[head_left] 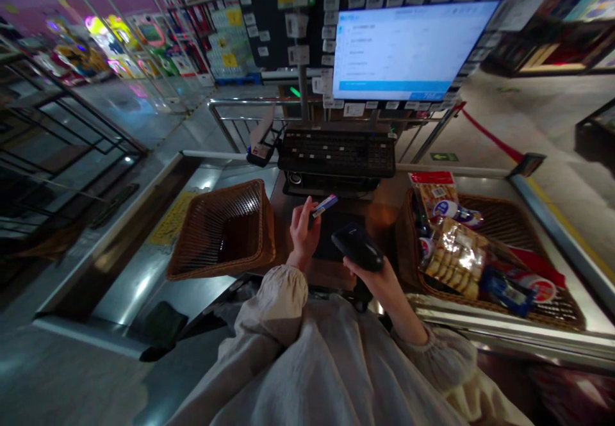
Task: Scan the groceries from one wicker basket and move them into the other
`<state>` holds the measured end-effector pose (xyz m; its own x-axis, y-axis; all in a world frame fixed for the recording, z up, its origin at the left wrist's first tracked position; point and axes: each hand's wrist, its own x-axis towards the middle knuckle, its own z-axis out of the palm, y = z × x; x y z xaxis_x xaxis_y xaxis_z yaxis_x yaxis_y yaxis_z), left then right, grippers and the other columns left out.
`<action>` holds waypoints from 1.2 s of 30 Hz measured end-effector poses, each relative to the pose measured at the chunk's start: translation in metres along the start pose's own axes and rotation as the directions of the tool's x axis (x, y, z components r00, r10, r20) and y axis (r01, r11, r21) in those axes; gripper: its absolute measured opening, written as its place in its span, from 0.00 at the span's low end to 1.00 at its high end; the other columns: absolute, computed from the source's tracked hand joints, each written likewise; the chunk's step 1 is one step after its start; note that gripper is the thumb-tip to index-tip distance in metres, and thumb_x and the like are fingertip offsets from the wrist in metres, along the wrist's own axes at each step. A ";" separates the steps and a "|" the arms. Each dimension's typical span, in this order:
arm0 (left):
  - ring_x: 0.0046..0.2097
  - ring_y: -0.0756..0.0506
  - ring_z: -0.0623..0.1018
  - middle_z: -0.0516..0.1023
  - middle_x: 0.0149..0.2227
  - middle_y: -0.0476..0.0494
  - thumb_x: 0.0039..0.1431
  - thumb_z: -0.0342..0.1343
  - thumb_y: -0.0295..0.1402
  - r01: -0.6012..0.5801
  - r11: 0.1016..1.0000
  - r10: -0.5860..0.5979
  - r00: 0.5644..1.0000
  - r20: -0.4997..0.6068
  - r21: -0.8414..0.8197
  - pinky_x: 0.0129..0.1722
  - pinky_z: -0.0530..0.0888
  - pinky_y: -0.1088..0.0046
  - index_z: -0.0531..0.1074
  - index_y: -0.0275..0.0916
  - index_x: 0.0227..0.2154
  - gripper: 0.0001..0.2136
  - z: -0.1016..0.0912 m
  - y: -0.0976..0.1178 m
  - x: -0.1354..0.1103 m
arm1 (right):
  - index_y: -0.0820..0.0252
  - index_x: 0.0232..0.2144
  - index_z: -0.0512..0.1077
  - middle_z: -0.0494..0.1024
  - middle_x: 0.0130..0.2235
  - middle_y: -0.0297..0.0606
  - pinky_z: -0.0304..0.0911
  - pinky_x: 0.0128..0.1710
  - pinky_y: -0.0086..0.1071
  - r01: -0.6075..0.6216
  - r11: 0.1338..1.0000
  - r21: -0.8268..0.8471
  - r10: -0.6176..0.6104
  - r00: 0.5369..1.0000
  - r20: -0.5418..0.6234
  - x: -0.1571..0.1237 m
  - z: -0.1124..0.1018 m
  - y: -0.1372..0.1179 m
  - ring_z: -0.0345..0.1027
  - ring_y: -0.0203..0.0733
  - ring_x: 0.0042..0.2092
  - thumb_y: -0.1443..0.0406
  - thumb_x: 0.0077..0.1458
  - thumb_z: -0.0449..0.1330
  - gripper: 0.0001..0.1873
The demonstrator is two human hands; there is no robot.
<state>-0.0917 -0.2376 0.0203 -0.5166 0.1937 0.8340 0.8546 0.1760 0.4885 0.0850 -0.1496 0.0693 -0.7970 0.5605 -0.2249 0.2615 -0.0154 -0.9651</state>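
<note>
My left hand point(305, 229) pinches a small, slim blue-and-purple packet point(325, 205) by its near end, above the dark middle of the counter. What the packet contains I cannot make out. In my right hand point(372, 272) is a black handheld barcode scanner point(358, 245), its head pointing up and left toward the packet. To the left stands a brown wicker basket point(266, 234) with nothing visible inside. A second wicker basket point(408, 259) on the right holds packaged goods, among them a clear pack of biscuit-like pieces point(456, 256) and a red-topped bag point(434, 189).
Beyond my hands sits a black keyboard point(336, 152), with a small device point(262, 150) to its left. A lit monitor point(408, 54) edged with barcode labels rises behind. Metal rails point(254, 101) and raised counter edges point(567, 221) border the workspace.
</note>
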 end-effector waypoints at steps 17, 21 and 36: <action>0.40 0.48 0.76 0.74 0.37 0.43 0.58 0.57 0.27 -0.006 0.971 0.037 0.992 0.124 -0.238 0.41 0.75 0.71 0.76 0.38 0.38 0.06 0.071 0.042 0.032 | 0.59 0.20 0.72 0.72 0.20 0.32 0.63 0.28 0.32 0.091 0.981 0.170 -0.051 0.973 -0.224 -0.015 -0.020 0.002 0.63 0.37 0.24 0.57 0.40 0.68 0.12; 0.39 0.49 0.76 0.73 0.37 0.44 0.57 0.56 0.26 -0.042 0.892 0.191 0.937 0.291 -0.451 0.41 0.75 0.73 0.76 0.38 0.37 0.06 0.133 0.090 0.033 | 0.60 0.24 0.74 0.74 0.23 0.32 0.64 0.30 0.32 0.159 0.967 0.198 -0.058 0.898 -0.436 -0.025 -0.042 0.016 0.65 0.38 0.26 0.58 0.40 0.68 0.11; 0.49 0.42 0.74 0.78 0.39 0.44 0.55 0.57 0.32 0.066 0.821 0.438 0.565 0.699 -0.567 0.56 0.68 0.61 0.77 0.47 0.36 0.07 0.215 0.193 -0.051 | 0.59 0.22 0.73 0.77 0.26 0.34 0.66 0.35 0.34 0.247 0.953 0.175 -0.016 0.616 -0.788 -0.075 -0.085 0.031 0.69 0.41 0.30 0.59 0.43 0.68 0.10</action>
<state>0.0882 -0.0056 0.0173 0.0461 0.8614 0.5059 0.6972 -0.3904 0.6012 0.1987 -0.1217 0.0679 -0.0664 0.9976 -0.0178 -0.0432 -0.0207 -0.9989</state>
